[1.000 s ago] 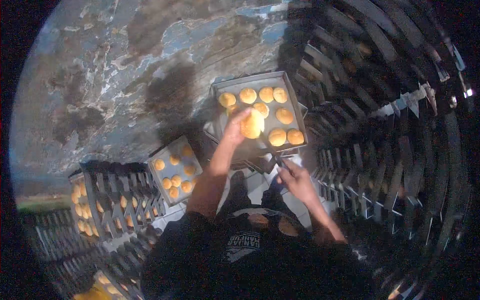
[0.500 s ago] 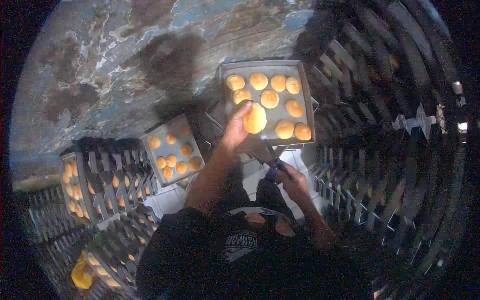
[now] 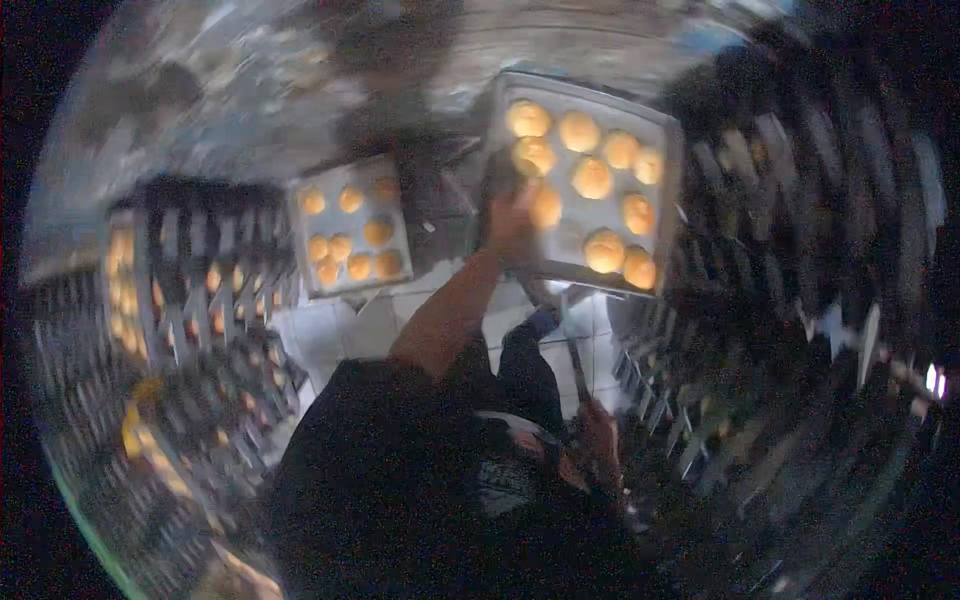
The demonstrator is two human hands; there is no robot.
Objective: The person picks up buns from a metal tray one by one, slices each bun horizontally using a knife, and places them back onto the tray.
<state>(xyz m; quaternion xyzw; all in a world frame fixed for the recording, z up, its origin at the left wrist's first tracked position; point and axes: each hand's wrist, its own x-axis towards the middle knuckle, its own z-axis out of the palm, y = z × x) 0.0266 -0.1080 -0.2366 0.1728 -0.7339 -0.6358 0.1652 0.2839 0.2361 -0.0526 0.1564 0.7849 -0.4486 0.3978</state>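
Left hand (image 3: 513, 222) at a round golden-brown bun (image 3: 546, 204), lower-left part of square grey metal tray (image 3: 670, 200); blur, can't tell whether fingers grip. Right hand (image 3: 600, 440) wrapped round long, narrow dark-handled tool (image 3: 578, 365). Sensible: light touch, tool kept clear of neighbouring buns (image 3: 604, 250)

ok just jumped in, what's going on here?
A person has their left hand at a bun on the near edge of a tray of buns; the blur hides whether it is gripped. The right hand holds a long knife-like tool, clear of the tray and close to the body. A second tray, also with buns on it, sits off to the left. Dark slatted racks stand to either side.
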